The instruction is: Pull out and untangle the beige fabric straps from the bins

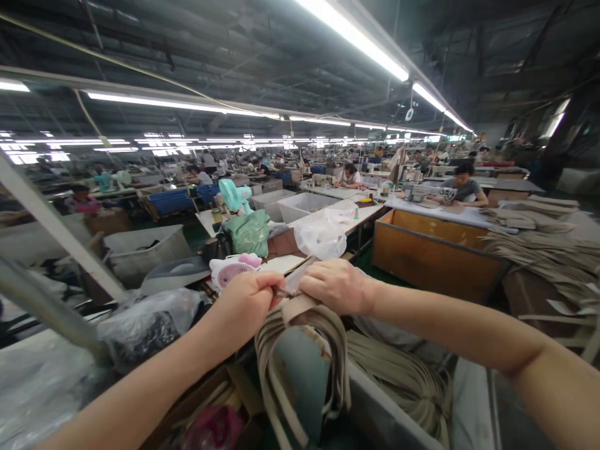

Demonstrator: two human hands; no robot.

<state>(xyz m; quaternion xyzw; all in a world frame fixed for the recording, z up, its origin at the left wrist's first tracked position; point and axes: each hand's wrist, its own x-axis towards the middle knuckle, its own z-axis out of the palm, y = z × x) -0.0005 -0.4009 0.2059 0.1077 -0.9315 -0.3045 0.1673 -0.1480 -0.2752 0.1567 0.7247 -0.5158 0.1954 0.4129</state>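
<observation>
A looped bundle of beige fabric strips (340, 356) hangs in front of me, draped around a grey-green surface (302, 369). At its top, my left hand (250, 303) is closed in a pinch on a thin tie. Just to the right, my right hand (335, 286) is curled closed at the same tie, with a beige band (299, 309) crossing the bundle below the fingers. The fingertips of both hands nearly meet, and the fingers hide part of the tie.
More bundled strips (403, 375) lie in a bin at the lower right. Ahead are a pink-and-white fan (234, 270), a green bag (249, 232) and a clear plastic bag (321, 234). An orange-brown cart (431, 256) stands at right; people sit at sewing machines beyond.
</observation>
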